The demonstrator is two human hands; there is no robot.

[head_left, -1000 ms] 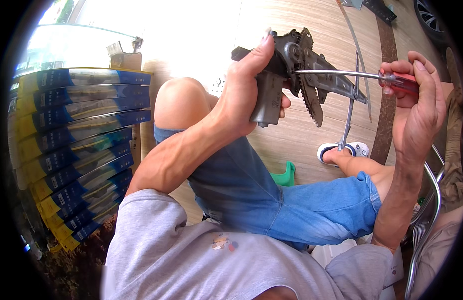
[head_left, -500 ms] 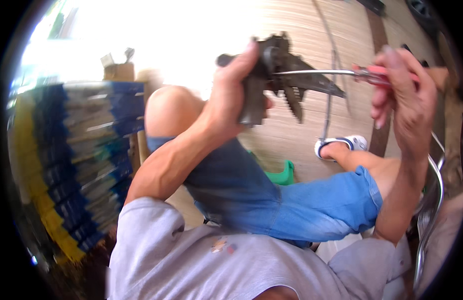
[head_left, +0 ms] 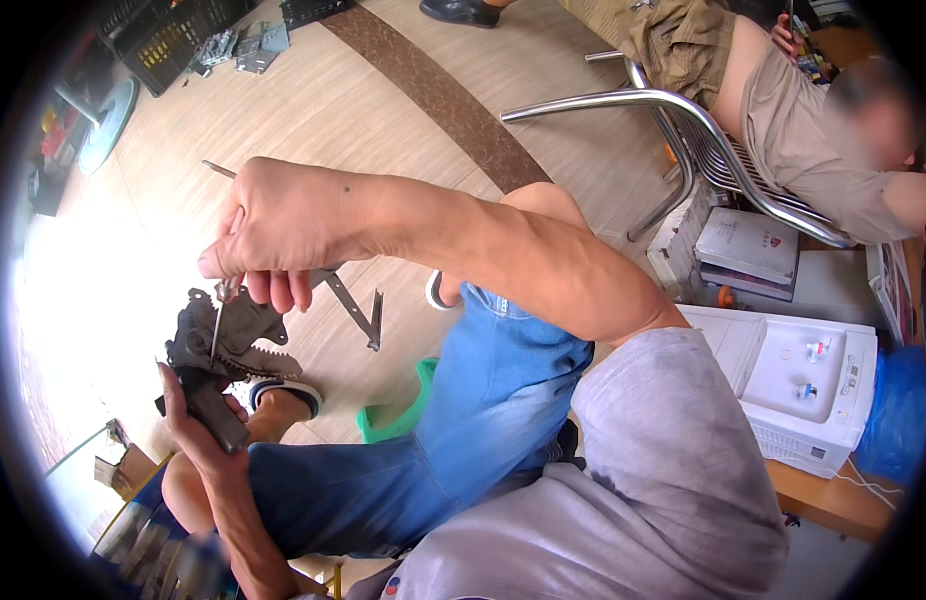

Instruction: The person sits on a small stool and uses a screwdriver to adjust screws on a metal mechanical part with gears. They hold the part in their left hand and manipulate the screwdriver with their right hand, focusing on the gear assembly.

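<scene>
My left hand (head_left: 195, 425) grips the block-shaped housing of a dark metal gear mechanism (head_left: 198, 335), which has a curved toothed edge and looks like a car window regulator. In my right hand (head_left: 278, 225) is a screwdriver (head_left: 219, 325), its handle mostly covered by my fingers. The shaft points down and its tip meets the mechanism near the teeth; exactly what it touches there is too small to tell. Beyond my right fingers, a thin hinged metal arm (head_left: 355, 308) sticks out, partly hidden behind the hand.
A green plastic stool (head_left: 403, 405) stands by my legs. Right of me are a white water dispenser (head_left: 793, 385), some books (head_left: 748, 245) and a metal chair (head_left: 723, 125) with a seated person. Black crates (head_left: 173, 45) and loose metal parts (head_left: 258, 48) lie at the far left.
The view has swung to the right. The screwdriver has gone from lying level to pointing steeply down, with my right hand now above the mechanism. Both hands keep their hold.
</scene>
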